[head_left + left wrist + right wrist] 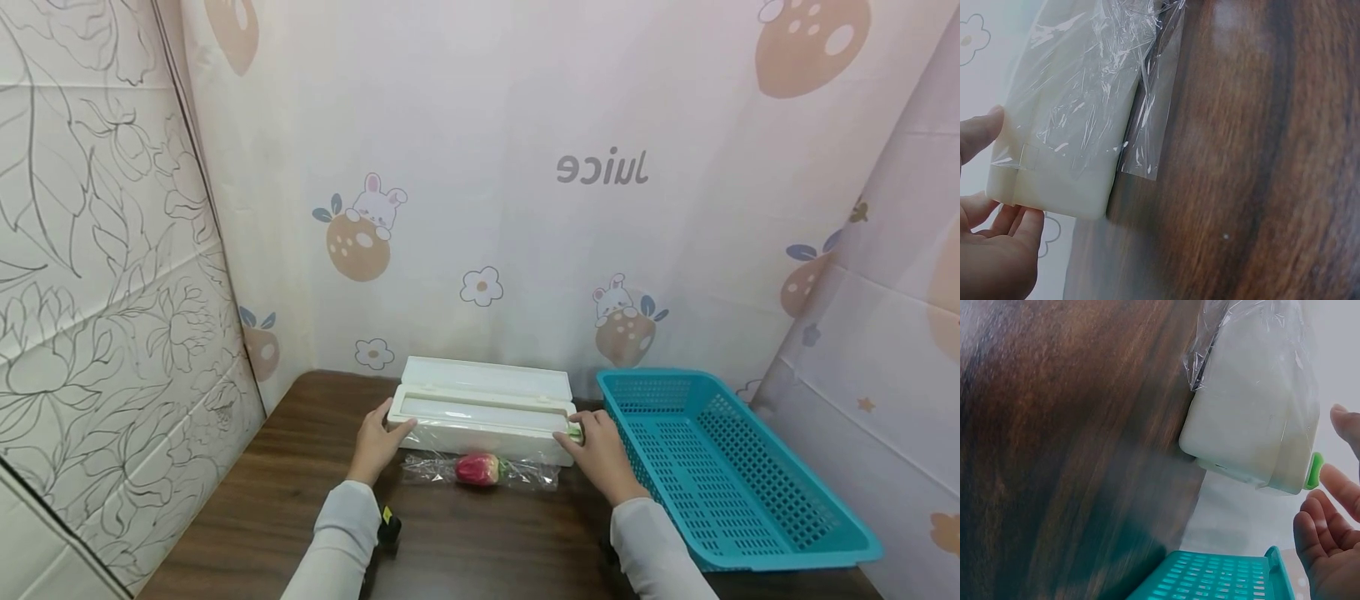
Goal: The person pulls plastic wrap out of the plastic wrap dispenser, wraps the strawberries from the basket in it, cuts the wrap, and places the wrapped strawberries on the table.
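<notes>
A white cling film dispenser point(480, 442) lies on the table with its lid point(487, 379) raised at the back. Clear cling film point(1085, 94) hangs over its front onto the tabletop. My left hand point(377, 442) holds the dispenser's left end, thumb by the upper edge and fingers at the end face. At the opposite end sits a green slider point(1314, 470). Beside it is my right hand point(600, 454), index fingertip at the slider and thumb spread away. In front, under or within the film, lies a red fruit-like piece point(477, 469) with a pale yellow-green end.
To the right stands a teal plastic basket point(757, 562) with slotted walls, close to my right forearm. The brown wooden table point(285, 483) ends at a printed cloth backdrop point(495, 208) behind the dispenser. A small black object point(388, 529) shows beside my left wrist.
</notes>
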`<state>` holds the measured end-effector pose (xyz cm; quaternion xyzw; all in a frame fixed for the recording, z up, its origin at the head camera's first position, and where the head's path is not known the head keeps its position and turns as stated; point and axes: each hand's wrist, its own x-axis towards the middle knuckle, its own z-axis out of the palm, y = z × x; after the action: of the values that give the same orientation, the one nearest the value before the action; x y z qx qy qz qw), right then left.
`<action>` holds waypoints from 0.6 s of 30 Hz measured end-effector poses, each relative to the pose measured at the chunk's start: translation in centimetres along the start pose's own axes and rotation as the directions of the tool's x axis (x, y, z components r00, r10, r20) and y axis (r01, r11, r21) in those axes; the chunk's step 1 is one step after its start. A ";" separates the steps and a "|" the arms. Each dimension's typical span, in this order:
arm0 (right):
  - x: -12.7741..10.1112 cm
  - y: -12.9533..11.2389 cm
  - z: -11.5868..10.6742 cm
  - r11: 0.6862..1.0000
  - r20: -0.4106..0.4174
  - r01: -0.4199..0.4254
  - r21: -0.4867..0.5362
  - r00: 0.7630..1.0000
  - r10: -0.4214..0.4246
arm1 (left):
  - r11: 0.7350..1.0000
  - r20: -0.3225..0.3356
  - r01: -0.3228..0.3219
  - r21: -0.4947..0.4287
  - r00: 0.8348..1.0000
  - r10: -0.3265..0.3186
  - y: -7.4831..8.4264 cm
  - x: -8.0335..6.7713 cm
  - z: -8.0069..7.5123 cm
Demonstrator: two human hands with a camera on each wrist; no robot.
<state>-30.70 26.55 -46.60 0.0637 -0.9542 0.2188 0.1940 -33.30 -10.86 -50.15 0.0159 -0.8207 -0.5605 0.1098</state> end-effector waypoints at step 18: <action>0.5 0.6 -0.1 0.992 -0.003 0.121 0.024 0.993 -0.121 | 1.000 -0.013 0.008 -0.013 1.000 -0.009 -0.3 0.1 0.1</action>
<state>-31.27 27.13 -46.51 0.1237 -0.9456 0.2184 0.2070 -33.43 -10.94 -50.47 0.0222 -0.8162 -0.5662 0.1127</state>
